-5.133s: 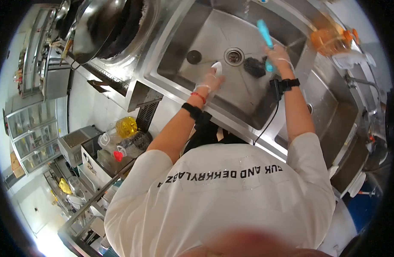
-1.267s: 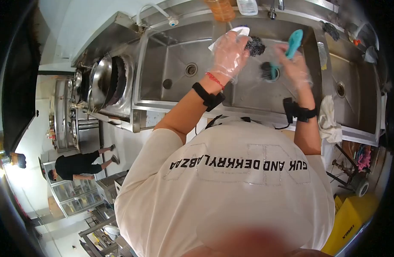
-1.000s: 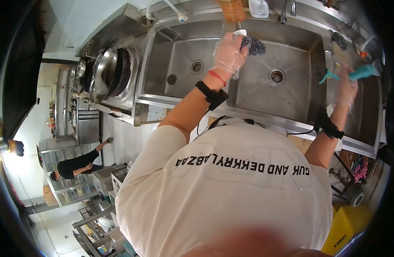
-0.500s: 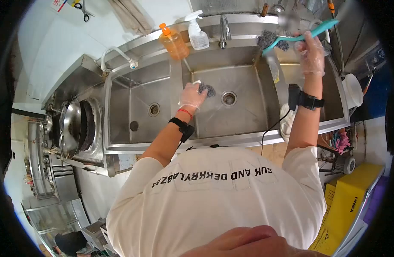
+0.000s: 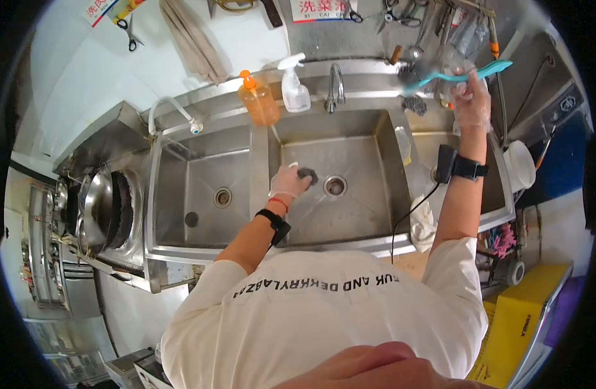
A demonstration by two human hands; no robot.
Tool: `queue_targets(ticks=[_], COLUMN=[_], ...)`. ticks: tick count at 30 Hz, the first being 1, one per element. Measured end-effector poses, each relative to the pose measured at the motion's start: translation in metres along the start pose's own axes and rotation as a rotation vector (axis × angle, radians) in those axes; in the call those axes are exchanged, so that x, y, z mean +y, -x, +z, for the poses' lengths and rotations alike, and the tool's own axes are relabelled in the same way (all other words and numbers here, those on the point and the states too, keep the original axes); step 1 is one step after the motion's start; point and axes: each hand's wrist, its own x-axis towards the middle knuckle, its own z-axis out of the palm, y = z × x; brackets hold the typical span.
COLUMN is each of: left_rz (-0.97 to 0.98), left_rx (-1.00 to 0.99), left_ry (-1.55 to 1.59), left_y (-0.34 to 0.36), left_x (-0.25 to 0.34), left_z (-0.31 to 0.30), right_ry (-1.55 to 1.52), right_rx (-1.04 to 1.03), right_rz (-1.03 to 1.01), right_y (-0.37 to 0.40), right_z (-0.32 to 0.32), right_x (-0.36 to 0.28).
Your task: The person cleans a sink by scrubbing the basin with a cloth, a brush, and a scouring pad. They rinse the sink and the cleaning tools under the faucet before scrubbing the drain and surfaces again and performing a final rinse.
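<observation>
My left hand [image 5: 290, 182], in a clear glove, reaches into the middle sink [image 5: 356, 220], its fingers closed around a dark grey wire scourer [image 5: 307, 176]. The drain [image 5: 335, 187] lies just to the right of it. Raised over the back of the right-hand sink, my gloved right hand [image 5: 471, 107] grips a teal-handled brush [image 5: 493, 69]. The brush points left and its head is blurred. Below that head, another grey wire scourer [image 5: 413, 105] rests on the ledge behind the sinks.
An orange pump bottle [image 5: 259, 100] and a white spray bottle [image 5: 294, 87] stand behind the sinks beside the tap [image 5: 335, 91]. Scissors [image 5: 129, 35] hang on the wall. Woks [image 5: 98, 207] sit at the left. A pale cloth [image 5: 423, 223] drapes over the front right edge.
The view has tilted up, showing more of the back wall and its hanging tools. Both hands keep hold of the scourer and the brush; the brush head has swung slightly.
</observation>
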Motion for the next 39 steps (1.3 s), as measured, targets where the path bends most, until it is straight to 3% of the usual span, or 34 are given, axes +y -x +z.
queue_targets(ticks=[5,11,20,24,27,32,36,39], left_rz=[0.017,-0.001,-0.096,-0.104,-0.075,-0.154,0.053,0.196], left_rx=[0.091,0.172,0.194,0.263,0.287,0.243,0.362,0.318], left_ry=[0.045,0.206,0.446,0.458,0.481,0.557,0.613,0.752], left_y=[-0.011,-0.020,-0.001,0.017,0.022,0.029,0.031,0.027], left_x=[-0.014,-0.034,-0.056,-0.043,-0.044,-0.036,-0.018,-0.001], left_z=[0.014,0.027,0.033,0.024,0.023,0.011,-0.007,-0.019], right_ry=[0.345,0.489,1.093,1.217,1.265,1.298,1.506,1.383], right_rx=[-0.015,-0.154,-0.215,-0.218,-0.155,-0.143,-0.017,-0.211], right_rz=[0.017,0.167,-0.087,-0.109,-0.171,-0.052,-0.176,-0.219], right_y=[-0.028,-0.077,-0.164,-0.179,-0.206,-0.229,-0.212,-0.156], right_z=[0.022,0.039,0.068,0.091,0.083,0.076,0.079,0.077], right_x=[0.035,0.110,0.164,0.159,0.188,0.208,0.211,0.195])
